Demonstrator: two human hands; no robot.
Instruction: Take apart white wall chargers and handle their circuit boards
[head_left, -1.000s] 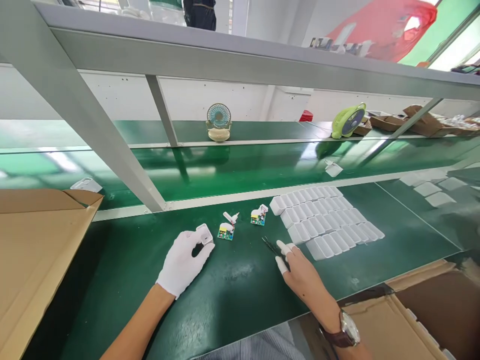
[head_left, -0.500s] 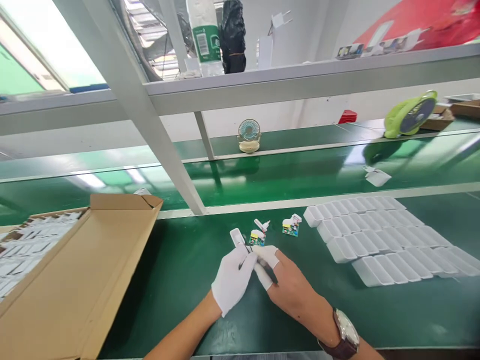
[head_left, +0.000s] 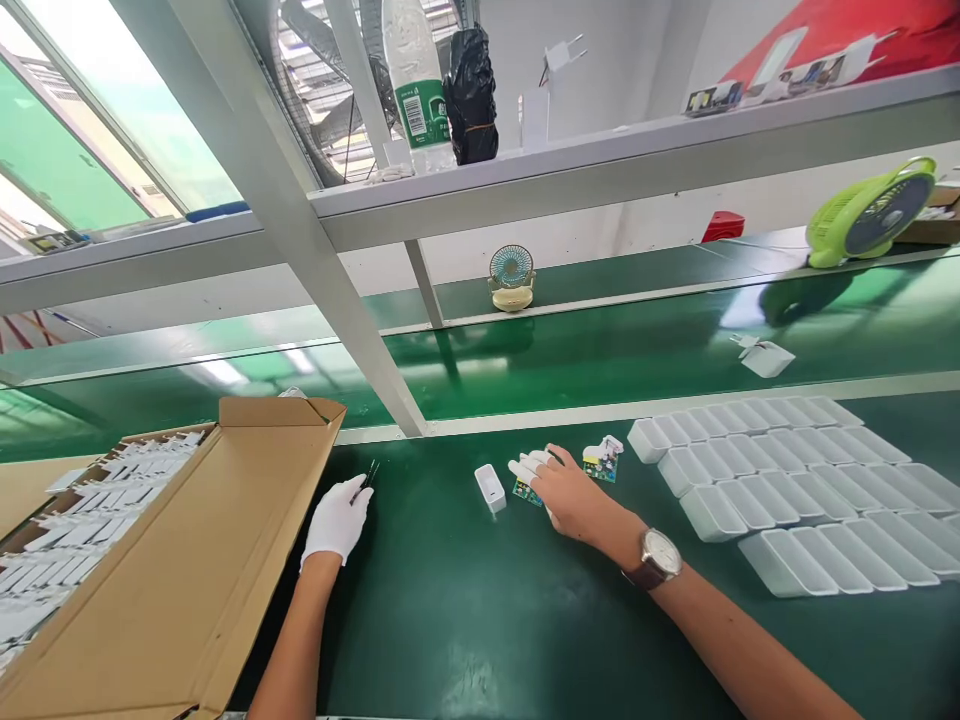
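A smooth dark-green worktable [head_left: 450, 620] spans the bottom of the frame. A small white rectangular plastic case [head_left: 490, 488] lies near its centre. Just right of it is a partly hidden green circuit board [head_left: 527, 492], then a second circuit board with white and yellow parts [head_left: 602, 460]. Rows of open white plastic trays [head_left: 795, 470] sit at the right. Behind, a glossy green strip [head_left: 600, 365] bears a white plastic piece [head_left: 766, 358]. At upper centre, a pale metal shelf [head_left: 570, 185] carries a clear green-labelled bottle [head_left: 426, 110].
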